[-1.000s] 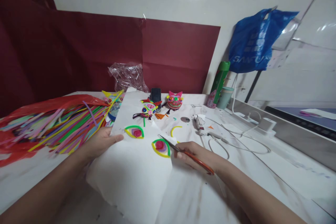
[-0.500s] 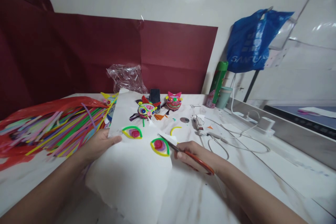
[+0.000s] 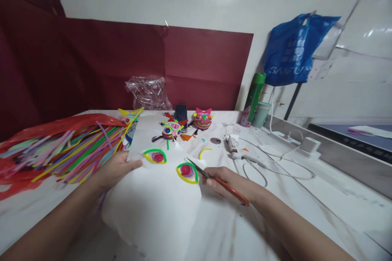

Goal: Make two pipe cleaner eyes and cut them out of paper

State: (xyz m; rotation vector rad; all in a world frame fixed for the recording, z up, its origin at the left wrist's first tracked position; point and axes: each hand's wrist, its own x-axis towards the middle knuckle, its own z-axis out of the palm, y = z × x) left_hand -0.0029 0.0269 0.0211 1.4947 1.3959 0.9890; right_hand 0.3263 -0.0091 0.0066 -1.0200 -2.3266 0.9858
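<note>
A white paper sheet (image 3: 156,204) bears two eye shapes of coloured strips, a left eye (image 3: 155,156) and a right eye (image 3: 187,172), each green and yellow around a pink centre. My left hand (image 3: 122,167) pinches the sheet's left edge, thumb on top. In my right hand (image 3: 225,181) are orange-handled scissors (image 3: 231,191), their blades pointing up and left beside the right eye's upper edge. Whether the blades are parted is hard to tell.
Behind the sheet stand two decorated lion-like heads (image 3: 172,129), (image 3: 203,119) and a phone (image 3: 181,113). Colourful strips (image 3: 82,151) lie on red plastic at left. A glue gun (image 3: 232,145), cables, a green can (image 3: 256,94) and a cup (image 3: 261,114) are at right.
The camera view has shifted slightly. The sheet's far edge has dropped a little, and the scissors' handles look closer together. Both hands keep their holds.
</note>
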